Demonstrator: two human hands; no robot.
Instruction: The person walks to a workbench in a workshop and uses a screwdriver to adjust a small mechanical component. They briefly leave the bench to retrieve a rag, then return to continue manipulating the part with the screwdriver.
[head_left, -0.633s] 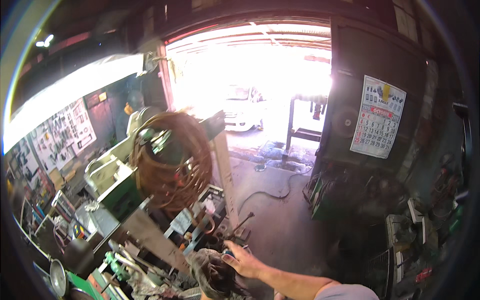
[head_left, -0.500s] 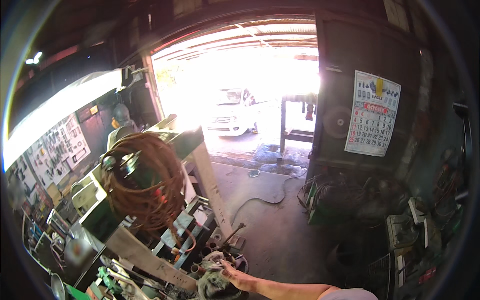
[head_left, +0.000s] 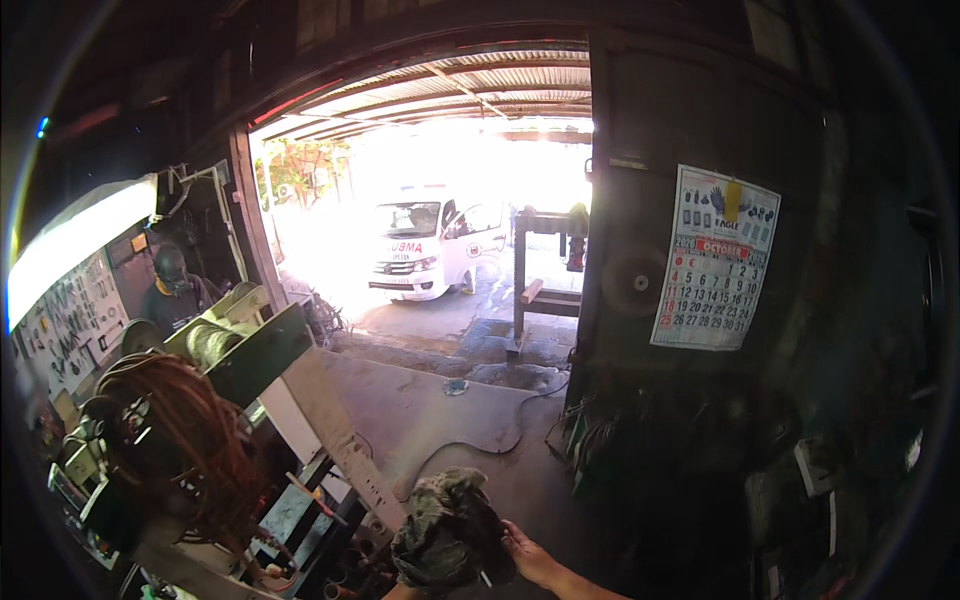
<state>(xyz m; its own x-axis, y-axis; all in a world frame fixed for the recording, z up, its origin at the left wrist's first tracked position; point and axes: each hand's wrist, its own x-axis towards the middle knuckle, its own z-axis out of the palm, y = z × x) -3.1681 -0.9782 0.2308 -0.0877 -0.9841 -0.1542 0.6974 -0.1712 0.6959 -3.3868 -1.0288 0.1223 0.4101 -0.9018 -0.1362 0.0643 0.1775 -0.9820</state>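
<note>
A bunched, dark grey-green rag (head_left: 447, 528) is held up at the lower middle of the head view. At its right edge is my right hand (head_left: 524, 556), closed on the cloth with the fingers partly behind it. Only a strip of skin of my left hand or wrist (head_left: 405, 592) shows under the rag's lower left side. The cloth hides the left fingers. Just left of the rag, several pipe pieces (head_left: 352, 572) lie low by the rack.
On the left stands a rack with a pale slanted beam (head_left: 335, 437) and a coiled reddish-brown hose (head_left: 175, 440). Behind it is a person in a dark face mask (head_left: 172, 275). A thin hose (head_left: 465, 445) crosses the floor. Outside the doorway are a white van (head_left: 415, 250) and a metal stand (head_left: 520, 285).
My right hand has gone from reaching onto rags beside the pipes to gripping the lifted rag. A bit of my left arm has come into view. The view has shifted right and upward.
</note>
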